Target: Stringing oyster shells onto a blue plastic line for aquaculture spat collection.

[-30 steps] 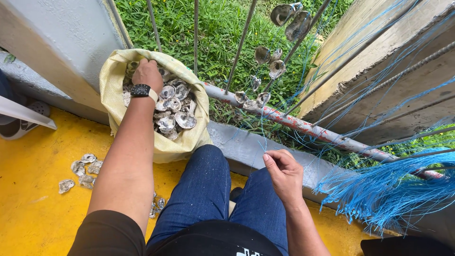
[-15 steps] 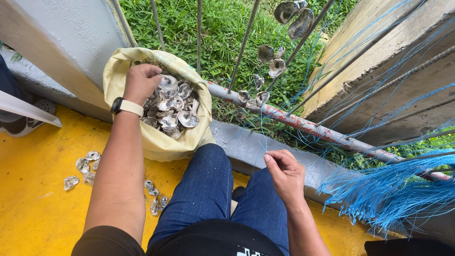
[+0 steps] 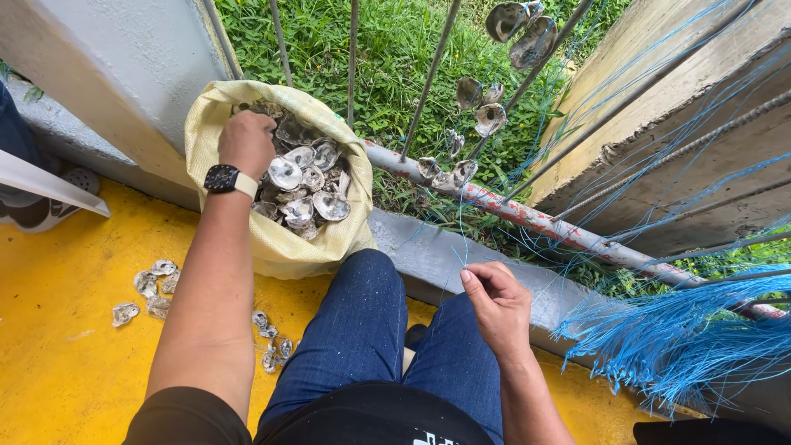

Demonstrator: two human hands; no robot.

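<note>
Head camera — steeply downward, close

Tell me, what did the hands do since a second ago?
The left hand slid from the middle of the shells to the far left edge of the sack, still among them. The right hand stayed by the knee, pinching blue thread.

Outdoor shellfish work spot, as we read it. We note: a yellow-painted floor [image 3: 58, 363] edged by a concrete kerb [image 3: 428, 255]; grass [image 3: 395, 49] beyond; a woven sack [image 3: 280, 247] full of oyster shells [image 3: 301, 185]; more shells strung on lines [image 3: 494, 115]; a bundle of blue twine [image 3: 684, 338].
</note>
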